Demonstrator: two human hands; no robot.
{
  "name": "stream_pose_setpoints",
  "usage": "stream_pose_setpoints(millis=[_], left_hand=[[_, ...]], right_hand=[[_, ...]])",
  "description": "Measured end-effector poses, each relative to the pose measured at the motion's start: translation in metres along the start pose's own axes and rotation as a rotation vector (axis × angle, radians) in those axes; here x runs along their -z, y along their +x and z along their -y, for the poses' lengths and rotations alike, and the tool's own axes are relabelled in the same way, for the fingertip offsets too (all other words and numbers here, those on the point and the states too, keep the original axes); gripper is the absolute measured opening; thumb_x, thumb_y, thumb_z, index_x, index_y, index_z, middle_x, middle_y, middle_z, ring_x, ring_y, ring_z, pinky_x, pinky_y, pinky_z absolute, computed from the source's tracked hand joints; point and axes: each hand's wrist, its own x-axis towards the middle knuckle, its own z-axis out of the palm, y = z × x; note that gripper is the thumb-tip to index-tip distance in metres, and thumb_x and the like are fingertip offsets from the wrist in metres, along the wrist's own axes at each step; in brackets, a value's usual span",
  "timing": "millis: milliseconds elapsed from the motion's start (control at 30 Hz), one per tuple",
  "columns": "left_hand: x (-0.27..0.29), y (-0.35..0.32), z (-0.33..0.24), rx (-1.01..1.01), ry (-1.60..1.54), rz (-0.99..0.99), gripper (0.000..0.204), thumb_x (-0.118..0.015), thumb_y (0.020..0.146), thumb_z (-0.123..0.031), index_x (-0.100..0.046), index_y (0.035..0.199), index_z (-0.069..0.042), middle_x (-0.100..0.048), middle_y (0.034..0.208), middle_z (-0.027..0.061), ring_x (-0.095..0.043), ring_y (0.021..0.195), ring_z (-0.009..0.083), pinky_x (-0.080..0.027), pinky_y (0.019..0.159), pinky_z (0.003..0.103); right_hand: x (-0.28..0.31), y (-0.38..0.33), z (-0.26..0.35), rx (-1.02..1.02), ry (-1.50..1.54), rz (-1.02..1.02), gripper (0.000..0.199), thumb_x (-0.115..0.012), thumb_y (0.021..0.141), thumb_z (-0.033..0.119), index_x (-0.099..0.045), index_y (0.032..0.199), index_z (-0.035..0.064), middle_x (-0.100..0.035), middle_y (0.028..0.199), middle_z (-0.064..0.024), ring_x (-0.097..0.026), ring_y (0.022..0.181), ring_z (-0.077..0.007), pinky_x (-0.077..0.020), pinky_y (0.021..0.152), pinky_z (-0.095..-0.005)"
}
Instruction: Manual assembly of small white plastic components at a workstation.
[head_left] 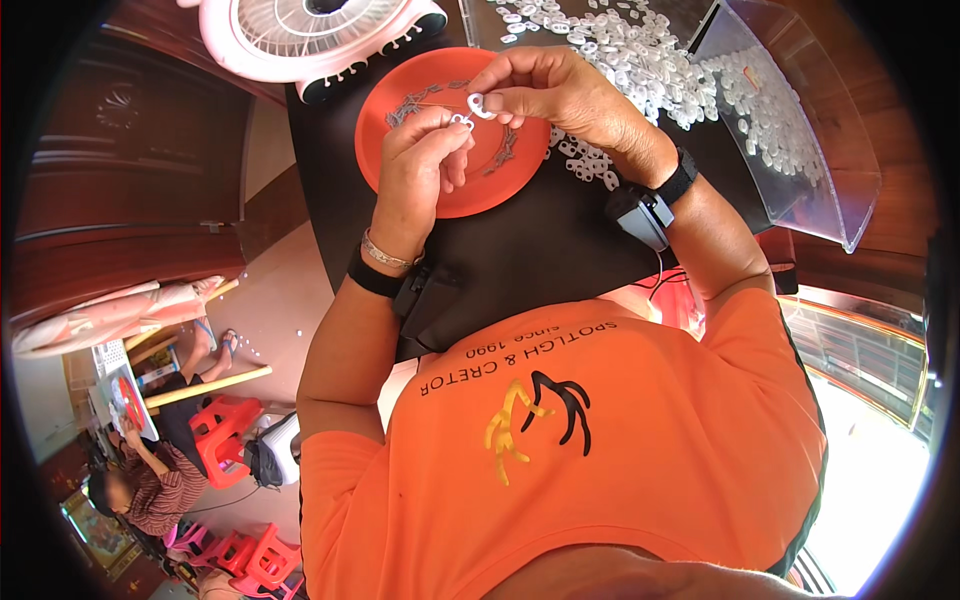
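Note:
Over a round orange basin, my two hands meet. Between the thumb and fingers of my left hand is a small white plastic piece with holes. My right hand pinches a larger white oval ring-like piece, close beside the first; I cannot tell whether the two are linked. Inside the basin, many small grey pieces lie in a curved line along the bottom, partly hidden by my hands. A thin orange strand shows near my left fingertips.
White oval plastic pieces are heaped on the black table beyond my right hand. A clear tray at the right holds more. A pink-and-white fan stands at the far left. Another person sits near red stools.

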Motion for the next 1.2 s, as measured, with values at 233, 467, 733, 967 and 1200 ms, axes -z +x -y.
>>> stream_pose_setpoints(millis=[233,467,733,967,1200], left_hand=[[0.000,0.000,-0.001,0.014,0.040,0.001,0.019,-0.055,0.085,-0.016,-0.058,0.071,-0.003,-0.051,0.056,0.0001,-0.045,0.047,0.0064,-0.030,0.043,0.020],[0.001,-0.001,-0.001,0.022,0.048,0.000,0.020,-0.055,0.085,-0.017,-0.058,0.071,-0.003,-0.051,0.056,-0.0001,-0.044,0.046,0.0063,-0.030,0.043,0.020],[-0.001,-0.002,-0.003,0.029,0.079,0.015,0.020,-0.055,0.086,-0.017,-0.058,0.072,-0.003,-0.051,0.057,-0.0003,-0.043,0.048,0.0057,-0.031,0.044,0.020],[-0.003,-0.003,-0.001,0.016,0.076,0.004,0.020,-0.054,0.087,-0.017,-0.059,0.075,-0.002,-0.052,0.060,-0.0007,-0.044,0.049,0.0058,-0.032,0.046,0.019],[-0.006,-0.005,0.003,-0.019,0.003,-0.039,0.021,-0.053,0.088,-0.020,-0.060,0.080,-0.002,-0.054,0.061,-0.0008,-0.047,0.051,0.0063,-0.033,0.046,0.020]], right_hand=[[-0.002,-0.001,-0.004,0.020,0.023,-0.051,0.021,-0.067,0.086,0.016,-0.066,0.100,0.0007,-0.063,0.077,0.0006,-0.056,0.070,-0.0057,-0.0454,0.064,-0.0208],[-0.003,0.000,-0.004,0.027,-0.012,-0.054,0.022,-0.067,0.086,0.018,-0.067,0.100,0.0011,-0.063,0.077,0.0001,-0.057,0.071,-0.0067,-0.0467,0.064,-0.0216],[-0.004,0.000,-0.009,0.051,-0.061,-0.053,0.020,-0.066,0.085,0.016,-0.067,0.099,0.0017,-0.064,0.078,0.0000,-0.057,0.072,-0.0067,-0.0469,0.064,-0.0221],[-0.010,-0.002,-0.007,0.023,-0.091,-0.035,0.016,-0.062,0.088,0.005,-0.065,0.103,-0.0011,-0.066,0.092,-0.0034,-0.061,0.085,-0.0085,-0.0493,0.078,-0.0226],[-0.023,-0.004,-0.010,0.206,-0.164,-0.140,0.022,-0.068,0.084,0.013,-0.066,0.103,0.0010,-0.069,0.088,-0.0056,-0.063,0.082,-0.0102,-0.0517,0.073,-0.0250]])
